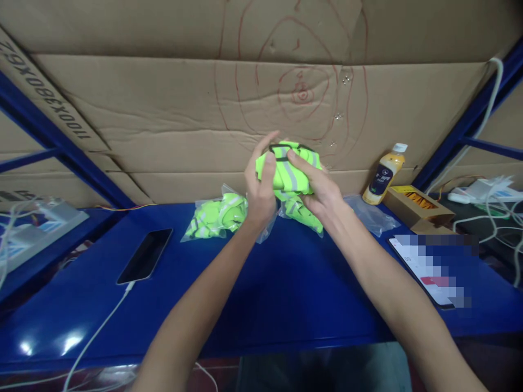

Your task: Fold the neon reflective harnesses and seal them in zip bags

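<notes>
A bright yellow-green cloth bundle with silver reflective strips and black edging is held up between both hands above the back of the blue table. My left hand grips its left side, thumb in front. On the right side my right hand holds it, with the thumb pressed on its front near the black edging. Behind and below sit a clear bag of the same green material to the left and another green bagged bundle, partly hidden by my right hand.
Cardboard with red drawn rings stands behind the table. A black phone with a white cable lies left. At right are a clear bag, a bottle, a small box and a lit phone. Power strips flank the table.
</notes>
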{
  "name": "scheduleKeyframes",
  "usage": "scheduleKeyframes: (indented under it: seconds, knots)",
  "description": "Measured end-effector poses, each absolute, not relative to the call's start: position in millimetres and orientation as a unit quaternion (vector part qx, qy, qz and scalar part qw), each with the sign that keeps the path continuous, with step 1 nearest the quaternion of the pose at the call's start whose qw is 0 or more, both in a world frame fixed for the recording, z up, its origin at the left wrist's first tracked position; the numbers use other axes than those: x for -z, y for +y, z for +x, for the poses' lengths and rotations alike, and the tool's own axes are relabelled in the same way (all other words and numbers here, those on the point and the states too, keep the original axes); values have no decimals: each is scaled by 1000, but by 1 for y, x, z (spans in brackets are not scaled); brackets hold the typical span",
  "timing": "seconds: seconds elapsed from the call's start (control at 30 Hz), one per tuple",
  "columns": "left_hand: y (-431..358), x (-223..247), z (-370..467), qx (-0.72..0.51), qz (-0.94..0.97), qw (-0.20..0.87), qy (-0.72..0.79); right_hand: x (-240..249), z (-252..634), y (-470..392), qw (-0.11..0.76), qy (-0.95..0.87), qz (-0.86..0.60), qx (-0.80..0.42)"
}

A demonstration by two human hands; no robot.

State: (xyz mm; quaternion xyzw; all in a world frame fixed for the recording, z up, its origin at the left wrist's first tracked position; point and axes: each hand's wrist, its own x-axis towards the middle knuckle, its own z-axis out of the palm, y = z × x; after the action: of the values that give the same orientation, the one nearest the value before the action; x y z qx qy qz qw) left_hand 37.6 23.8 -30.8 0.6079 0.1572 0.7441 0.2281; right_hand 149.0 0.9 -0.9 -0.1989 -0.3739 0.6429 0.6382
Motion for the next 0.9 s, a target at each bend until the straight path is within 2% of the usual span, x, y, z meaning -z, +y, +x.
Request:
scheduleKeyframes:
  seconds: [0.07,0.13,0.23,0.3,0.4,0.6,0.77,0.9]
  knots:
    - [37,30,24,-715,621,263,187,-6,162,5,655,-379,-207,-620]
    - [48,34,9,-658,643,242,308,-13,178,10,673,-385,-219,-592]
    - [51,44,-8,-425,680,56,594,-19,200,19,697,-395,-231,-552]
    - [46,52,-10,-227,663,-43,712,-20,209,23,708,-401,-239,-530]
    - [38,62,-1,-47,652,-61,754,-18,215,29,716,-412,-244,-507]
    - [35,84,22,2,677,-102,729,-16,214,27,723,-401,-213,-521]
    - [41,89,20,21,690,-31,723,-17,211,21,716,-405,-211,-528]
    - [40,81,17,10,698,-35,715,-16,210,21,716,-412,-231,-514]
